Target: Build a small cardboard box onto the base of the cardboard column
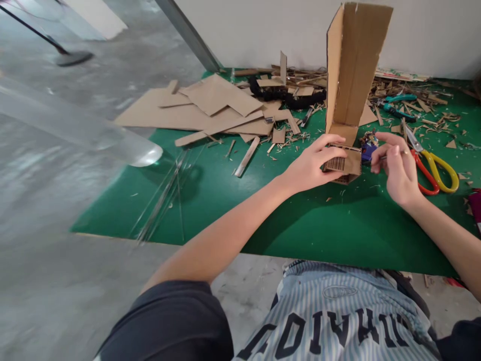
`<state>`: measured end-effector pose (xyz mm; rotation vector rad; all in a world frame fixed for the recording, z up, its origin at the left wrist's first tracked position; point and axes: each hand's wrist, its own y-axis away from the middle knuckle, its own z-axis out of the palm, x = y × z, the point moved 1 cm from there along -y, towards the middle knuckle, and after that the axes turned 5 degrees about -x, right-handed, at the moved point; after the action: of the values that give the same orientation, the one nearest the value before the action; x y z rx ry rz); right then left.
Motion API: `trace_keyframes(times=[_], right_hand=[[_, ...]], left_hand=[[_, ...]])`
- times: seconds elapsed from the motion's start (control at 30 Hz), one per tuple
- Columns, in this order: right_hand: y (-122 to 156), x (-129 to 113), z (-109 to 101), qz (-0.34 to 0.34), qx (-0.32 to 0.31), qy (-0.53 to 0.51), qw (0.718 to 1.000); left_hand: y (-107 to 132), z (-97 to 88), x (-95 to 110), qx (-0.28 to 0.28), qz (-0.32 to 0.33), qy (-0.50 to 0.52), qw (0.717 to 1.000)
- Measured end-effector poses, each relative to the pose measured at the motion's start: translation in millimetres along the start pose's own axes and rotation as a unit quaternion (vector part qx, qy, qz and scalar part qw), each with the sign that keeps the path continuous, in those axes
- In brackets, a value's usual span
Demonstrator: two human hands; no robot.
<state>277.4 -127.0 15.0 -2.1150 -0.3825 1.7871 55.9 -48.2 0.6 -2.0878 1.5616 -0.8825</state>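
Note:
My left hand (311, 163) is wrapped round a small cardboard box (352, 161), its fingers over the top and the thumb beneath. Corrugated ends show on the box's front face. Behind it rises a tall, folded cardboard piece (356, 65); whether the two are joined I cannot tell. Against the right side of the box sits a small blue-purple part (369, 146) with tiny mixed-colour bits on top. My right hand (398, 168) is beside that part with its fingers curled in a pinch. What they hold, if anything, is too small to make out.
Scissors (432, 165) with red and yellow handles lie right of my right hand. Teal-handled pliers (400, 106) rest among cardboard scraps behind. Flat cardboard sheets (150, 110) and thin clear rods (161, 200) are at left. A blurred translucent tube (93, 130) juts over the green table (233, 210).

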Motion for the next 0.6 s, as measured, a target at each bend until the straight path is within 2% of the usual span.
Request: trace_keyframes(times=[0.13,0.27,0.33,0.43,0.5,0.6], right_hand=[[-11.3,-23.8,2.4,-0.006,0.022,-0.086,0.996],[-26.9,-39.3,10.0,0.017,-0.048,-0.083,0.995],[-34.9,-41.6,16.1,0.023,-0.088,-0.064,0.994],[-44.9,-40.3,26.8,-0.009,-0.113,-0.044,0.993],[-48.8,-37.2,34.1,-0.029,-0.114,-0.032,0.993],[-50.2,-30.7,43.5,-0.038,-0.1,-0.021,0.994]], left_hand=[[0.0,1.5,-1.1,0.005,0.025,-0.002,1.0],[-0.5,3.8,0.9,0.012,-0.026,0.04,0.999],[-1.7,3.2,3.6,0.005,-0.067,0.064,0.996],[-4.6,-0.2,7.9,-0.014,-0.112,0.089,0.99],[-6.4,-2.5,9.6,-0.011,-0.118,0.1,0.988],[-7.3,-3.0,9.5,0.011,-0.092,0.102,0.99]])
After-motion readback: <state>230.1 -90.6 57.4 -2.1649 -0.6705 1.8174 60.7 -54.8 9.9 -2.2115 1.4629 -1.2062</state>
